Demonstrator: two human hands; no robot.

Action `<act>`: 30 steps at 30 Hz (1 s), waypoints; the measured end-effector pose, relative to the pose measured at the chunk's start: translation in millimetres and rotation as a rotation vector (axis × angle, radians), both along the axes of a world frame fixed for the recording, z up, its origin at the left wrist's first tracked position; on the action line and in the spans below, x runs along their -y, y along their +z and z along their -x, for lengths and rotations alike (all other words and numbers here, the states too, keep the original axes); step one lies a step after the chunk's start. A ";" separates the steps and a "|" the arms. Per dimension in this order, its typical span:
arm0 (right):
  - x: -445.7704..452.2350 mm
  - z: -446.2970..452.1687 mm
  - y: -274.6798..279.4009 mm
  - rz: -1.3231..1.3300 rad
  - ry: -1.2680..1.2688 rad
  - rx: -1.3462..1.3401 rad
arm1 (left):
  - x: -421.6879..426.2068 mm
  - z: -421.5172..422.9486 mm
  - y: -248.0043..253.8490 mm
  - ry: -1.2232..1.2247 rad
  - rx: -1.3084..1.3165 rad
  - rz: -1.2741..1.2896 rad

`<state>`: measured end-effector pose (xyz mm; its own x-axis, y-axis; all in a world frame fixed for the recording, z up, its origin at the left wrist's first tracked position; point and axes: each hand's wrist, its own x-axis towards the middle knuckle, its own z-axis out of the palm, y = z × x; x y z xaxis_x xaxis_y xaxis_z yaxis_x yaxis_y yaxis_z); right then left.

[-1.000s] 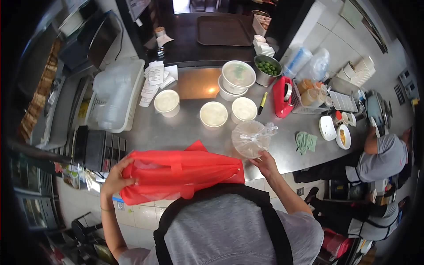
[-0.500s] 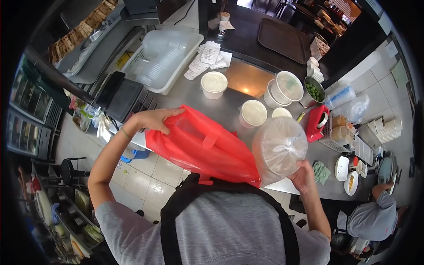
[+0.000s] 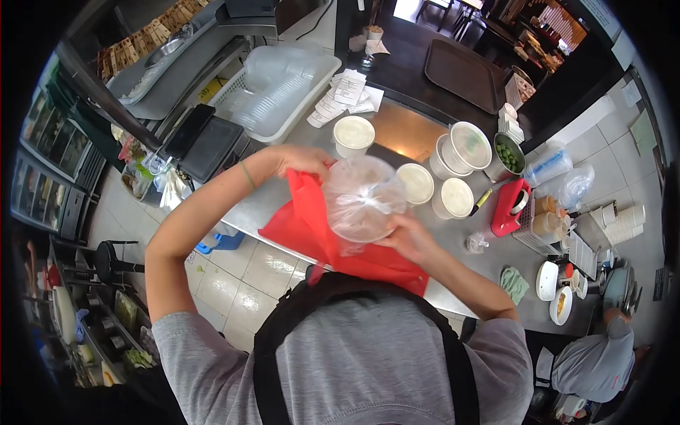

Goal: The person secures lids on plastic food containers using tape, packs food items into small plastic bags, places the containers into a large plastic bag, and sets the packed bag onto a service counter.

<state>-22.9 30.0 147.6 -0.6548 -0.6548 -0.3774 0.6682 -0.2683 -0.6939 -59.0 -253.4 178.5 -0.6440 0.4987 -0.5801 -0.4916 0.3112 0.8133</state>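
Observation:
With fingers closed on its upper edge, my left hand (image 3: 306, 161) holds a red carrier bag (image 3: 301, 225) at the front of the counter. My right hand (image 3: 409, 239) grips the right side of a knotted clear plastic bag (image 3: 363, 195) with a round container inside. This bundle is over the red bag, close to my left hand; whether any of it is inside the red bag I cannot tell. Just beyond stand lidded white tubs, one at the left (image 3: 353, 134), one in the middle (image 3: 416, 182) and one at the right (image 3: 453, 198).
Stacked tubs (image 3: 469, 145) stand beside a metal pot of green pieces (image 3: 507, 151). Receipts (image 3: 348, 90) lie near a white crate (image 3: 283, 134) of clear plastic containers. A red tape dispenser (image 3: 507, 212) and green cloth (image 3: 513, 285) are at right; a co-worker (image 3: 595, 361) is behind them.
The knotted plastic bag in my right hand has moved left, over the red bag. My left hand has come right with the red bag's edge, which is now more bunched.

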 end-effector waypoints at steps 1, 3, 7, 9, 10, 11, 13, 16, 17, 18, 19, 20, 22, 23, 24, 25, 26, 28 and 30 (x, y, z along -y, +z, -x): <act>8.7 -0.6 -10.1 0.003 0.026 0.025 | -3.2 7.0 -0.6 0.018 -0.057 0.093; 22.9 1.0 -42.6 -0.004 0.037 0.049 | -22.3 18.2 3.6 -0.109 -0.212 0.377; 46.1 -8.6 -85.3 0.001 0.048 0.212 | -75.0 21.8 -44.7 -0.209 -0.705 0.468; 50.2 -8.7 -109.5 0.056 0.052 0.225 | -100.7 -20.1 -25.6 -0.170 -0.866 0.330; 51.0 -9.8 -112.8 0.026 0.037 0.190 | -104.7 -40.8 -25.1 -0.129 -1.036 0.245; 51.5 -11.0 -117.7 -0.002 0.021 0.156 | -99.3 -66.5 -3.7 -0.095 -1.023 0.180; 50.1 -9.1 -135.1 0.017 0.055 0.216 | -62.5 -118.3 20.6 -0.015 -1.130 0.156; 33.3 -12.1 -164.3 0.126 0.084 0.094 | 11.4 -221.5 -10.3 0.672 -0.733 0.910; 21.4 -16.4 -142.0 0.125 0.094 0.091 | 6.7 -234.3 -16.1 0.567 -0.968 1.299; 9.6 -26.2 -93.4 -0.102 0.233 -0.415 | 2.3 -245.3 -21.4 0.423 -1.192 1.689; 3.5 -32.9 -67.2 -0.331 0.365 -0.921 | -4.0 -253.8 -34.6 0.432 -1.303 1.536; 7.5 -34.9 -75.9 -0.329 0.373 -0.925 | -10.0 -257.5 -51.9 0.440 -1.408 1.379; 17.6 -37.4 -104.3 0.223 -0.083 -0.103 | -42.0 -248.0 -62.5 0.176 -1.536 1.054; 16.8 -36.5 -107.9 0.219 -0.072 -0.101 | -52.2 -239.1 -78.5 0.115 -1.407 1.067; 16.0 -34.8 -110.1 0.255 -0.101 0.042 | -57.8 -227.8 -102.4 0.054 -1.277 1.074; 16.3 -34.1 -110.5 0.292 -0.134 0.186 | -63.6 -215.4 -113.7 0.058 -1.273 1.077; 18.2 -34.6 -103.6 0.296 -0.132 0.184 | -66.0 -199.9 -121.8 0.069 -0.973 1.188; 19.7 -38.3 -84.9 0.288 -0.129 0.193 | -56.8 -176.2 -171.0 0.076 -0.675 1.278; 18.6 -38.8 -94.0 0.254 -0.143 0.160 | -42.0 -156.3 -242.0 0.300 -0.929 1.163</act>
